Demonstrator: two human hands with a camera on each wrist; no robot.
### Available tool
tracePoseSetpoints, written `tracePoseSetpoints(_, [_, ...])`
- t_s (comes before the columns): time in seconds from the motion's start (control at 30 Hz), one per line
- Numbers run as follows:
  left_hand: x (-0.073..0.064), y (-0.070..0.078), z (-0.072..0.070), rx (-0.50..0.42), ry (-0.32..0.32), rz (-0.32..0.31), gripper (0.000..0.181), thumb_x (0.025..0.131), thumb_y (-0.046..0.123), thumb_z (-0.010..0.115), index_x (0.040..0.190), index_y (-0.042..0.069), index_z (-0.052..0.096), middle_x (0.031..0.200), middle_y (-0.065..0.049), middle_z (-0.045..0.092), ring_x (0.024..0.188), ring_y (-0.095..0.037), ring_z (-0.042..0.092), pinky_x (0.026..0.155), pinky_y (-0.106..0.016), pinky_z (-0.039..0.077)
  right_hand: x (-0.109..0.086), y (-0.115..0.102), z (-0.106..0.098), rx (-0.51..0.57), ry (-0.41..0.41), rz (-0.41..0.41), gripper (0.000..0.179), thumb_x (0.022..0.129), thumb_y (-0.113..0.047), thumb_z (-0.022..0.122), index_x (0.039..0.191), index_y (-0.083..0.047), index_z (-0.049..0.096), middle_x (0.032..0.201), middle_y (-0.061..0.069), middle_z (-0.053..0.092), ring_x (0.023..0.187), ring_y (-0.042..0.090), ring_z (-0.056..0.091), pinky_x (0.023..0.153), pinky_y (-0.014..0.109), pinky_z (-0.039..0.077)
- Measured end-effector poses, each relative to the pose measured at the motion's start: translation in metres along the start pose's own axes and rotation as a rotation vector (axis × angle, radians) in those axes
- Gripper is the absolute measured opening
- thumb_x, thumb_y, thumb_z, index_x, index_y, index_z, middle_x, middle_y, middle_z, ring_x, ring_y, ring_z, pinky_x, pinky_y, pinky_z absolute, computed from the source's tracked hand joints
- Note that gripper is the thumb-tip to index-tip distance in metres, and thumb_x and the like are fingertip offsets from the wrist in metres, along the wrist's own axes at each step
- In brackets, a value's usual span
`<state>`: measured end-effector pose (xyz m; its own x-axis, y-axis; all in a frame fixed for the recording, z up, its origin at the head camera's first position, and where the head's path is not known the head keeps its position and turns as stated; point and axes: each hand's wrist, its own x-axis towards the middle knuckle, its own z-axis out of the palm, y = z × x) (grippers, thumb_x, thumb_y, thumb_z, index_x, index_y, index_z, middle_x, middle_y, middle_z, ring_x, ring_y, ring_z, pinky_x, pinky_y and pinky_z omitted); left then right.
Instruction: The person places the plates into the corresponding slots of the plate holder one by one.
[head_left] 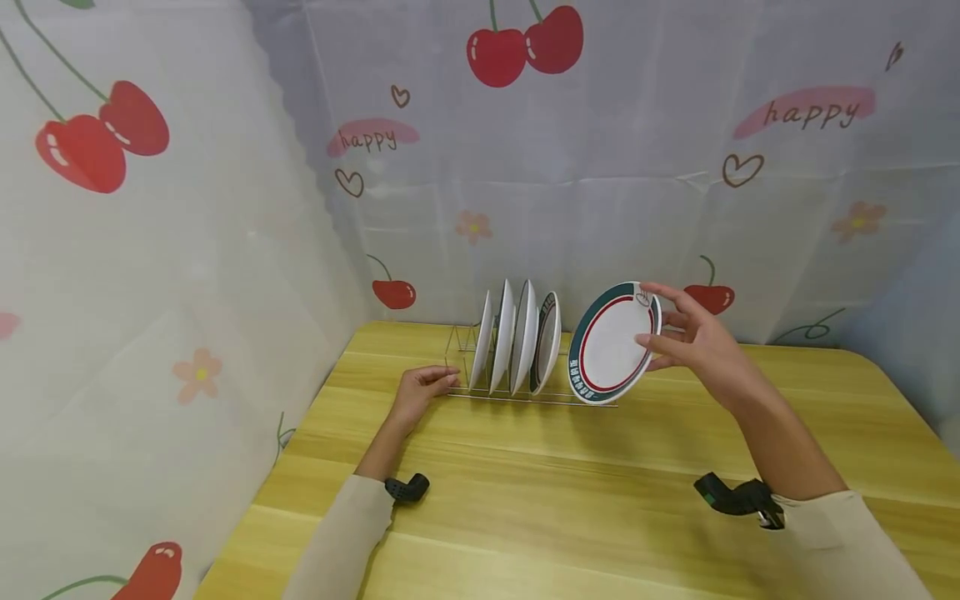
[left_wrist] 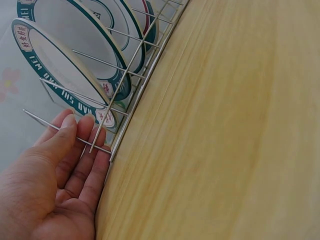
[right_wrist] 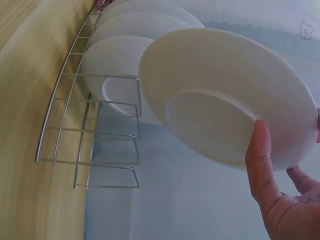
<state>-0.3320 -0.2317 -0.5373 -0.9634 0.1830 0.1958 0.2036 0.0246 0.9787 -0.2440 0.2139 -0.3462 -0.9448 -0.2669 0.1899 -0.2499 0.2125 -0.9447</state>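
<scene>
A white plate (head_left: 611,346) with a green band and a red ring tilts at the right end of the wire dish rack (head_left: 532,398). My right hand (head_left: 693,337) pinches that plate by its right rim, and its plain white underside (right_wrist: 210,125) faces the right wrist view. At the rack's left end, my left hand (head_left: 423,392) holds the end wire between thumb and fingers (left_wrist: 82,132). Several more plates (head_left: 522,337) stand on edge in the rack's slots, side by side. Green lettered rims show on the nearest plate (left_wrist: 60,75) in the left wrist view.
The rack stands near the back edge of a wooden table (head_left: 510,500). Behind and to the left hangs a pale curtain (head_left: 600,150) printed with cherries, hearts and flowers. Black wrist devices (head_left: 738,496) sit at both cuffs.
</scene>
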Motion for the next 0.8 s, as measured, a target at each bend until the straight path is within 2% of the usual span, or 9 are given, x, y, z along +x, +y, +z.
tracePoseSetpoints(0.13, [0.001, 0.001, 0.001, -0.003, 0.006, -0.009, 0.024, 0.095, 0.009, 0.072, 0.114, -0.007, 0.073, 0.103, -0.017, 0.076, 0.091, -0.017, 0.075, 0.079, -0.031, 0.062, 0.008, -0.001, 0.0, -0.026, 0.0, 0.011, 0.072, 0.098, -0.02, 0.07, 0.159, -0.025, 0.033, 0.129, 0.02, 0.052, 0.096, 0.021, 0.067, 0.075, 0.039, 0.063])
tracePoseSetpoints(0.37, [0.001, 0.001, 0.002, -0.023, -0.003, -0.029, 0.028, 0.094, 0.009, 0.073, 0.115, -0.009, 0.072, 0.106, -0.023, 0.074, 0.091, -0.017, 0.075, 0.08, -0.032, 0.062, 0.019, -0.002, 0.0, -0.024, -0.023, 0.016, 0.072, 0.097, -0.02, 0.071, 0.159, -0.021, 0.033, 0.113, 0.019, 0.056, 0.089, 0.024, 0.069, 0.075, 0.043, 0.063])
tracePoseSetpoints(0.8, [0.0, 0.002, 0.001, -0.034, 0.004, -0.026, 0.027, 0.094, 0.009, 0.073, 0.114, -0.01, 0.072, 0.103, -0.021, 0.075, 0.089, -0.016, 0.075, 0.079, -0.031, 0.062, 0.047, 0.001, 0.008, -0.03, -0.075, 0.094, 0.079, 0.094, -0.023, 0.076, 0.159, -0.019, 0.031, 0.119, 0.024, 0.052, 0.09, 0.028, 0.068, 0.074, 0.043, 0.063])
